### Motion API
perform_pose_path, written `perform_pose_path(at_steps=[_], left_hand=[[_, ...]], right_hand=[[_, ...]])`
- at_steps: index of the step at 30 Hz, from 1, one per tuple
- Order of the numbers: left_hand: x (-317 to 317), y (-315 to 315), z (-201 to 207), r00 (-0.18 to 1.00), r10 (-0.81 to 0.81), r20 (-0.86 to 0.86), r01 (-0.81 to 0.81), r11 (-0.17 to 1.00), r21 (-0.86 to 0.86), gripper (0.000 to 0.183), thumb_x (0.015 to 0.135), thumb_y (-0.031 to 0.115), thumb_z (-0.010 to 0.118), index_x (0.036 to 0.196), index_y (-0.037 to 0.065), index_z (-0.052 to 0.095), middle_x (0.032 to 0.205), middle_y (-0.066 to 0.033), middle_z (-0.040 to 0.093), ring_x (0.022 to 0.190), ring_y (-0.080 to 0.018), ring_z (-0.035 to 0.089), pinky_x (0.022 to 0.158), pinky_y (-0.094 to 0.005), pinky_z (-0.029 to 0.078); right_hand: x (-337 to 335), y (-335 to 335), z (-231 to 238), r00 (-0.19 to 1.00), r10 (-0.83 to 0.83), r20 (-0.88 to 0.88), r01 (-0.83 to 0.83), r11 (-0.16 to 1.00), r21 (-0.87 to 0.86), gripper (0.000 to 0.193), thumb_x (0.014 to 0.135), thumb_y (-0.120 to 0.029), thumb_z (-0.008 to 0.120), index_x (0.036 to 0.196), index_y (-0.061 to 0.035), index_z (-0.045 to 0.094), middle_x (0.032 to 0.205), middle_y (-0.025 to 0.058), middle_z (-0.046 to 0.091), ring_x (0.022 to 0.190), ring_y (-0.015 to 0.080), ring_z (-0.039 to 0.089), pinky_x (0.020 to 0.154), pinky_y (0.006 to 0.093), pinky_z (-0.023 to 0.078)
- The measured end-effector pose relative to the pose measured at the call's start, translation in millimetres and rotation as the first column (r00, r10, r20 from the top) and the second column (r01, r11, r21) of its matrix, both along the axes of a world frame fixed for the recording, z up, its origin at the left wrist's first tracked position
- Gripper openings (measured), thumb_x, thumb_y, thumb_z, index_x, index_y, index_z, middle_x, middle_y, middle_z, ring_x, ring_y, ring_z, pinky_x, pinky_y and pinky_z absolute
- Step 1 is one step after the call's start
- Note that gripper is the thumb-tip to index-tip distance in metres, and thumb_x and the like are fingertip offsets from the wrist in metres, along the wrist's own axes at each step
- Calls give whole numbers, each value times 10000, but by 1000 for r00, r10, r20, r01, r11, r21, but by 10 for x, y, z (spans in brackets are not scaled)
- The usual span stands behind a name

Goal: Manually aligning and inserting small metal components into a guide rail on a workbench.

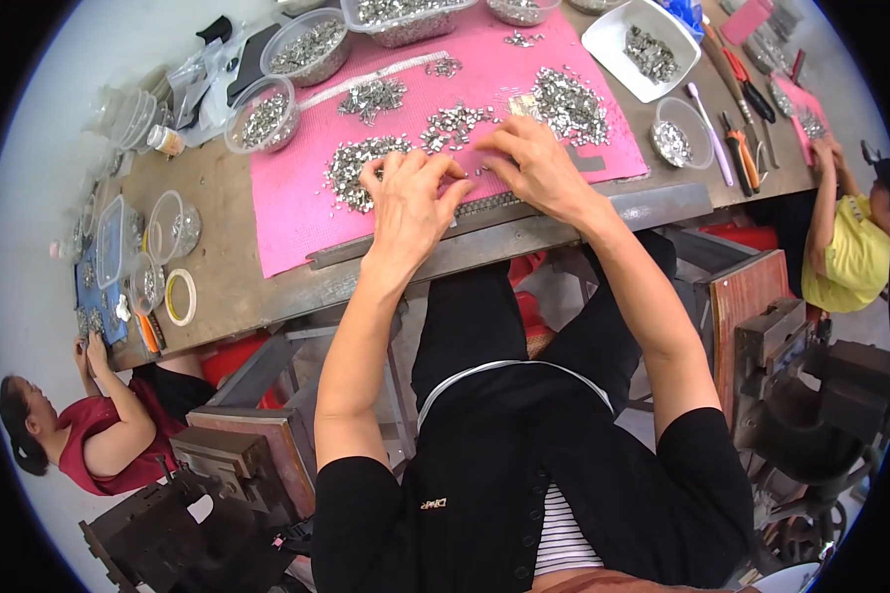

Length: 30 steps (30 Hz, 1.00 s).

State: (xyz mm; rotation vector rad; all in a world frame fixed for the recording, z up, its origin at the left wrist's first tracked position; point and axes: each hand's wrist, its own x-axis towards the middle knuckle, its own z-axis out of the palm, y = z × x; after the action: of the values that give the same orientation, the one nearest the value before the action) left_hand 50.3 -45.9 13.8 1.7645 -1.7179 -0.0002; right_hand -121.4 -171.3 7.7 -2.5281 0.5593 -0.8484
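Note:
Small shiny metal pieces lie in loose piles on a pink mat (297, 217). My left hand (412, 198) is over the right side of the left pile (351, 178), its fingers bent and the index fingertip and thumb close together. Facing it, my right hand (539, 168) has curled fingers pointing left, just below the large right pile (574, 107). Anything pinched in either hand is too small to make out. Between and below the hands runs a dark metal strip (489, 205) with a row of small pieces along the mat's near edge. A middle pile (452, 128) lies just beyond my fingertips.
Clear tubs of metal pieces (264, 117) stand at the mat's far left, a white tray (613, 40) at the far right. Orange-handled pliers (740, 153) and a purple toothbrush (719, 148) lie right. A tape roll (181, 296) lies left. Co-workers sit at both sides.

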Motion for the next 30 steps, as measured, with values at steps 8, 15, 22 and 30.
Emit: perform_pose_path(at_steps=[8,15,22,30], left_hand=[[120,13,-3,995,99,29,-99,995,-18,109,822,189,778,866,131,698,828,-2,661,898,-218,596,988,-475,317],[214,64,17,992,118,47,-113,988,-101,62,859,188,763,910,163,739,865,10,650,956,-217,583,1017,-501,303],[192,82,-30,997,37,62,-36,999,-15,88,842,188,773,929,193,760,868,6,638,963,-217,573,1022,-509,298],[227,44,17,990,-1,142,-1,1000,12,95,857,182,772,949,171,750,867,20,656,946,-205,571,1036,-465,291]], right_hand=[[207,-151,-72,978,-26,-207,-22,974,-226,389,943,-150,624,1307,-13,613,1419,149,585,1360,323,502,1126,486,391],[-115,-18,-2,960,112,-256,-149,980,-130,323,974,-125,549,1242,21,655,1383,181,609,1301,345,559,1137,487,377],[-326,-6,149,976,198,-94,-191,979,77,237,948,-75,604,1150,12,691,1196,177,687,1132,345,648,962,406,520],[-290,-82,89,999,-37,1,37,997,62,128,889,-48,661,999,-6,713,890,149,638,885,343,635,807,432,512]])
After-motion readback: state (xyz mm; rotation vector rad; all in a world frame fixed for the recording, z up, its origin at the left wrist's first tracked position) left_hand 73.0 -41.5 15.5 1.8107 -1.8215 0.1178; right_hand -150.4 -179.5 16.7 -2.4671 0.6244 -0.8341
